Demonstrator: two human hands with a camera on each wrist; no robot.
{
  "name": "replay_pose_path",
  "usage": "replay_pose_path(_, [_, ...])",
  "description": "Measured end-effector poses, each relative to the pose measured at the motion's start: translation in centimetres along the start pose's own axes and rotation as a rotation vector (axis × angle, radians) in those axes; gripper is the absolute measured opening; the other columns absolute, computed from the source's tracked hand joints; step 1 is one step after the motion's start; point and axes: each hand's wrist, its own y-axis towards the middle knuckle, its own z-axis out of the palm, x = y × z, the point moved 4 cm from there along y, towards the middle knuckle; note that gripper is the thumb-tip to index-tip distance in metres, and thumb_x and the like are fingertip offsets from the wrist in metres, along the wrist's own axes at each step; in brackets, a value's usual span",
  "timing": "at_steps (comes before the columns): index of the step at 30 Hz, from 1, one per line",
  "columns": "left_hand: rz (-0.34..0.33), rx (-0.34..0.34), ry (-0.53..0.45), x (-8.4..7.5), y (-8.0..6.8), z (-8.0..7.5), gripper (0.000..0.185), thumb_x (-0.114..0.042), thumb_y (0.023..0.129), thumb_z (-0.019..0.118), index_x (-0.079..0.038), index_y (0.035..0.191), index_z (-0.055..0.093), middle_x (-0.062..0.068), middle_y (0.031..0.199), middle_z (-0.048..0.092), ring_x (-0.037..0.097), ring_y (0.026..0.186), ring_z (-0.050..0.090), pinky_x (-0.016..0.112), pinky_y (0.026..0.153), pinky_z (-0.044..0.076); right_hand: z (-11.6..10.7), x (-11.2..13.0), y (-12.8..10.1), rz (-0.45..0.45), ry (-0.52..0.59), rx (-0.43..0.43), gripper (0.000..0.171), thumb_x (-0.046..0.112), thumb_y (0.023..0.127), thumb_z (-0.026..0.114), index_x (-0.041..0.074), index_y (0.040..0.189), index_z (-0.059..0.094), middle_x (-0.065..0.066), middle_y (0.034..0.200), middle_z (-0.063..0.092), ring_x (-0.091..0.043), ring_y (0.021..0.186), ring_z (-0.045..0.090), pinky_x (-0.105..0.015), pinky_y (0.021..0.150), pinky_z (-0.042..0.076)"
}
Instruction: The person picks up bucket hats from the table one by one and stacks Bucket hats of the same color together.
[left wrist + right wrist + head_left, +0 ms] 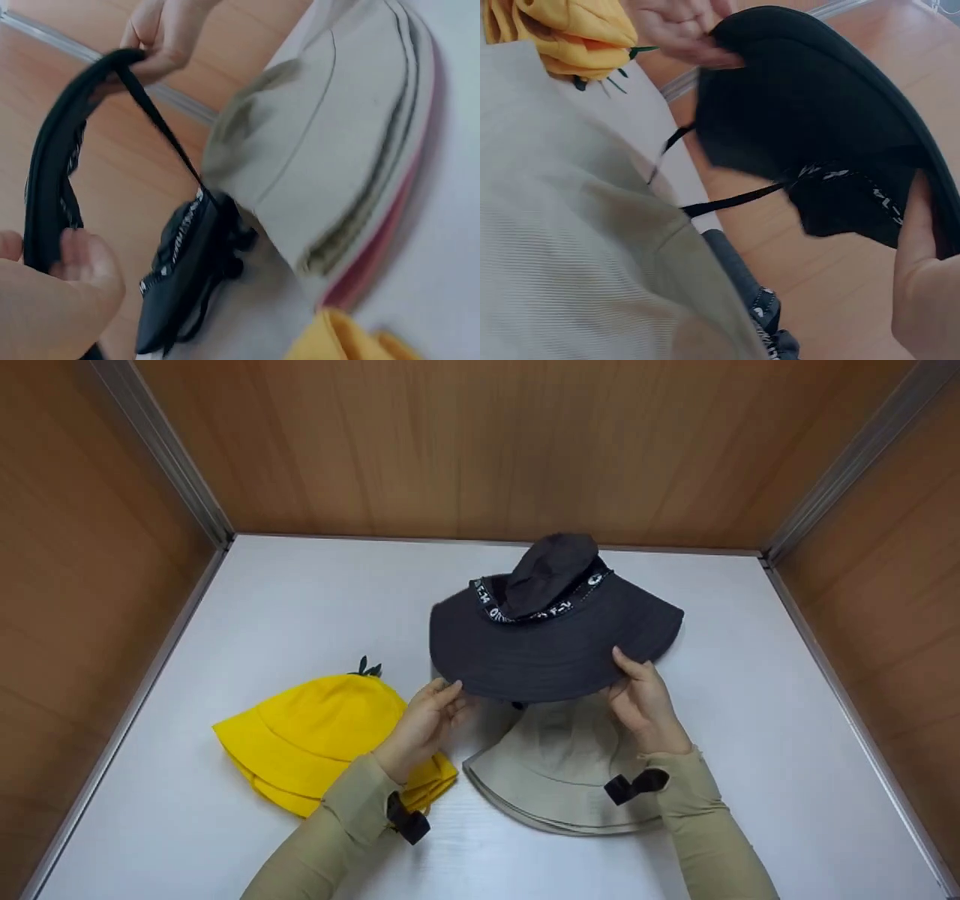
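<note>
On the table (300, 607), three hats are grouped near the front edge. The wide-brimmed hat (555, 637) is held up above the table, farthest back, its brim overlapping the rear of the bucket hat (559, 772) that lies flat below and in front of it. The left hand (420, 724) grips the brim's left front edge, the right hand (645, 705) its right front edge. The stalked hat (322, 735) lies to the left of the bucket hat, just beside it, partly under the left forearm.

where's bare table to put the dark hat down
Bare white tabletop lies at the back left, behind the yellow fabric bucket hat, and on the right, between the beige brimmed hat and the wooden side wall. The front middle is crowded: both hats, both hands gripping the dark grey wide-brimmed hat.
</note>
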Motion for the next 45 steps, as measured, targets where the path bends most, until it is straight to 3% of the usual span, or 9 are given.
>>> replay_pose_path(4, [-0.119,-0.066,0.044,0.2,0.0,-1.6,0.031,-0.017,0.102,0.041,0.005,0.124,0.039,0.003,0.100,0.062,0.011,0.092,0.060,0.041,0.110,0.034,0.7,1.1,-0.6,-0.029,-0.010,0.057,0.020,0.000,0.099,0.039,0.010,0.116,0.044,-0.005,0.103,0.063,-0.016,0.096,0.065,-0.032,0.080,0.054])
replay_pose_path(8, [-0.166,-0.118,0.013,0.1,0.3,-2.4,0.053,-0.027,0.102,0.040,0.008,0.139,0.025,0.020,0.126,0.050,0.024,0.115,0.052,0.041,0.114,0.026,1.3,2.0,-1.3,-0.050,0.017,0.144,0.020,-0.001,0.099,0.039,0.008,0.115,0.048,-0.007,0.103,0.063,-0.017,0.096,0.066,-0.030,0.082,0.054])
replay_pose_path(11, [-0.119,-0.067,-0.051,-0.4,0.5,-2.2,0.059,-0.037,0.103,0.033,0.003,0.146,0.023,0.022,0.147,0.031,0.032,0.136,0.030,0.042,0.118,0.014,1.7,2.5,-1.9,-0.044,0.057,0.213,0.020,-0.002,0.099,0.038,0.006,0.114,0.049,-0.009,0.104,0.063,-0.019,0.097,0.066,-0.028,0.084,0.053])
replay_pose_path(14, [-0.018,0.033,-0.122,-1.5,0.5,-1.6,0.059,-0.041,0.104,0.026,-0.007,0.151,0.018,0.012,0.156,0.019,0.026,0.145,0.014,0.042,0.119,0.004,1.9,2.8,-2.4,-0.032,0.046,0.273,0.022,0.000,0.100,0.035,0.005,0.113,0.052,-0.010,0.105,0.064,-0.019,0.098,0.065,-0.028,0.085,0.053])
replay_pose_path(18, [0.070,0.102,-0.207,-3.0,0.5,-0.6,0.052,-0.030,0.105,0.029,-0.013,0.152,0.014,0.002,0.153,0.025,0.014,0.136,0.029,0.035,0.118,0.012,1.8,3.1,-2.8,-0.024,0.017,0.317,0.026,0.002,0.101,0.032,0.004,0.112,0.055,-0.009,0.106,0.064,-0.020,0.099,0.064,-0.029,0.085,0.052])
replay_pose_path(20, [0.082,0.090,-0.222,-3.5,0.6,-0.3,0.050,-0.021,0.105,0.032,-0.010,0.151,0.017,0.002,0.148,0.033,0.011,0.126,0.040,0.030,0.114,0.024,1.6,3.3,-2.8,-0.028,0.009,0.322,0.027,0.001,0.101,0.032,0.003,0.113,0.056,-0.010,0.107,0.064,-0.020,0.099,0.064,-0.030,0.085,0.052])
replay_pose_path(26, [0.111,0.032,-0.268,-4.2,1.5,0.1,0.045,-0.005,0.101,0.037,-0.005,0.145,0.025,0.006,0.138,0.042,0.010,0.108,0.053,0.020,0.095,0.044,0.4,4.3,-2.1,-0.042,-0.117,0.282,0.028,0.000,0.101,0.032,0.004,0.113,0.057,-0.008,0.106,0.065,-0.018,0.098,0.065,-0.028,0.085,0.053])
replay_pose_path(35, [0.093,-0.059,-0.111,-5.5,4.8,1.2,0.054,0.007,0.095,0.045,-0.003,0.145,0.028,0.013,0.145,0.041,0.023,0.125,0.047,0.035,0.108,0.037,-2.4,6.4,0.6,-0.028,-0.347,-0.001,0.020,0.005,0.099,0.044,0.011,0.102,0.063,-0.002,0.091,0.068,-0.012,0.084,0.067,-0.025,0.073,0.054])
replay_pose_path(45, [0.053,-0.163,0.060,-4.9,8.8,1.8,0.055,0.008,0.090,0.052,-0.003,0.141,0.037,0.018,0.137,0.048,0.029,0.124,0.051,0.034,0.103,0.042,-5.1,7.1,4.1,0.082,-0.359,-0.092,0.011,0.009,0.098,0.047,0.010,0.107,0.052,-0.004,0.088,0.067,-0.014,0.082,0.068,-0.027,0.071,0.056])
